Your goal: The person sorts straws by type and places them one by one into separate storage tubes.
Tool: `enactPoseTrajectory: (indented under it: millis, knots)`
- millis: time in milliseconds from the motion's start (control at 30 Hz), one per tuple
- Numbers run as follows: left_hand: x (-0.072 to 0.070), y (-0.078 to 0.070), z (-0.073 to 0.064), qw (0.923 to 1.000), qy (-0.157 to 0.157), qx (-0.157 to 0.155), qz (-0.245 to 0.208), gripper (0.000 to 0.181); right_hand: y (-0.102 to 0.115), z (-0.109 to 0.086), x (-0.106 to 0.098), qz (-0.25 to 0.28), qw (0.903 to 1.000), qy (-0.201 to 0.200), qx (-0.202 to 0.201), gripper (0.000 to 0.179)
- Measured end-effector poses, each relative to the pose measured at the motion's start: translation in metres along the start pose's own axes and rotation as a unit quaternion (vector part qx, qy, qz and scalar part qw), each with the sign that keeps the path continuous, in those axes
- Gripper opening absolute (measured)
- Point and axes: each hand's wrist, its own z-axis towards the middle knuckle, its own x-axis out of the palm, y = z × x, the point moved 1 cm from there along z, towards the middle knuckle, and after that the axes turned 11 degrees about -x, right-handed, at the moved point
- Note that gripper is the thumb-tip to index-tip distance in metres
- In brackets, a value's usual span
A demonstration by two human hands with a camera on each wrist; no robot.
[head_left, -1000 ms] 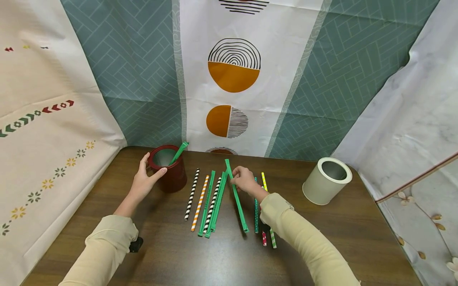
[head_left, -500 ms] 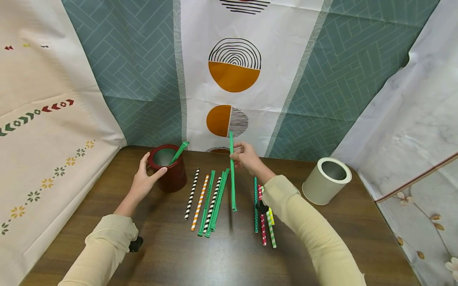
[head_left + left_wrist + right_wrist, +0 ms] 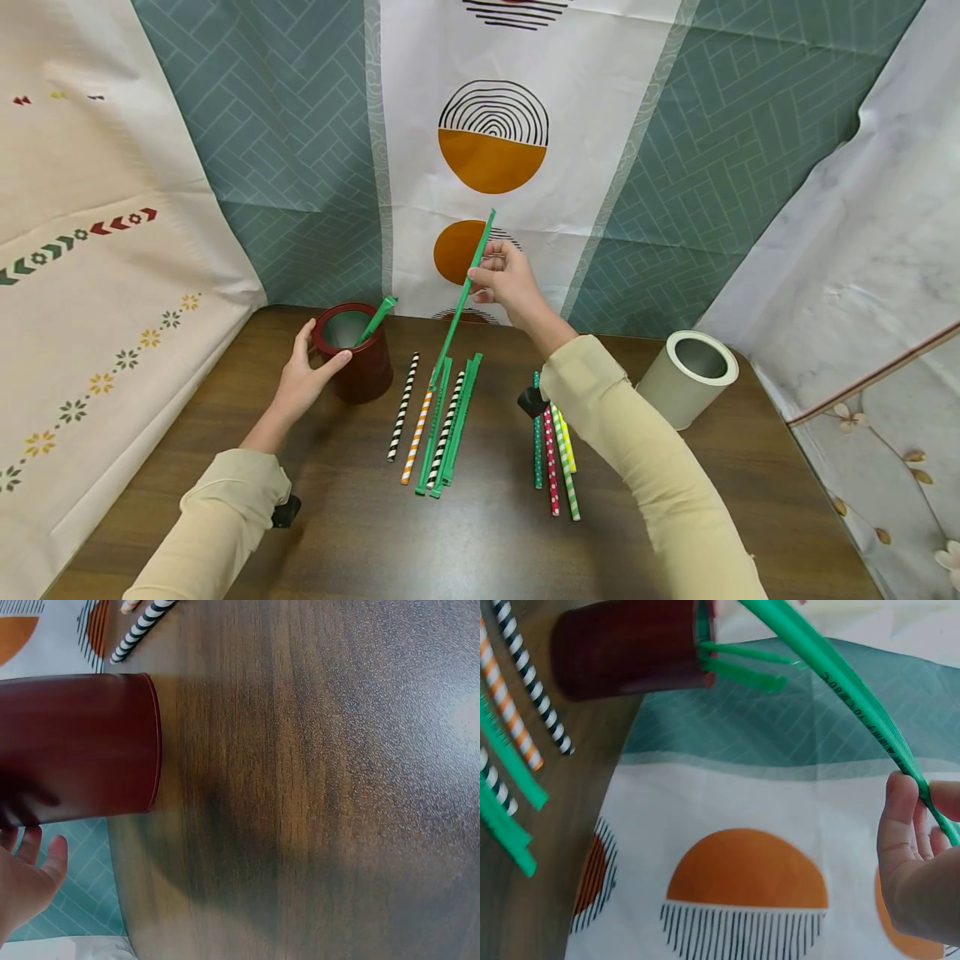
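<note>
My left hand [image 3: 298,382] holds the dark red cup [image 3: 365,373] by its left side, the thumb lying along the front rim. In the left wrist view the fingertips [image 3: 55,859] meet the side of the cup [image 3: 82,735]. Green wrapped straws [image 3: 750,675] stick out of the cup in the right wrist view. My right hand [image 3: 510,285] pinches a long green wrapped straw [image 3: 455,323] above the table, tilted with its lower end to the left. Dark printing shows on this straw [image 3: 855,705] in the right wrist view.
Striped paper straws [image 3: 403,408] and green wrapped straws [image 3: 461,425] lie side by side mid-table. Dotted and striped straws [image 3: 551,467] lie under the right forearm. An off-white cup [image 3: 678,383] stands at the right. Patterned cloth [image 3: 637,83] hangs behind the table.
My right hand has lifted the green wrapped straw off the table, raising it and swinging its lower end left. The left hand and the dark red cup have stayed in place.
</note>
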Motion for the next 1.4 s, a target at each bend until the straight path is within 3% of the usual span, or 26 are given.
enactPoseTrajectory:
  millis: [233, 533, 867, 1267, 1400]
  knots:
    - [-0.001, 0.001, -0.001, 1.0, 0.001, -0.003, 0.003, 0.085, 0.01, 0.001, 0.014, 0.042, 0.9962, -0.049, -0.058, 0.018]
    - [0.0, 0.002, 0.0, 1.0, -0.003, 0.001, 0.0, 0.085, -0.008, 0.002, 0.036, 0.038, 0.9858, -0.1, -0.129, 0.017]
    - [0.0, 0.001, -0.001, 1.0, 0.001, -0.002, -0.001, 0.086, -0.039, -0.005, 0.061, 0.016, 0.9873, -0.089, -0.13, 0.006]
    - [0.0, -0.002, -0.002, 1.0, 0.0, 0.001, -0.004, 0.085, -0.042, -0.021, 0.084, -0.041, 0.9917, -0.048, -0.112, 0.013]
    - [0.0, -0.002, -0.003, 1.0, 0.0, 0.001, -0.005, 0.085, -0.062, -0.017, 0.088, -0.054, 0.992, -0.028, -0.11, 0.014]
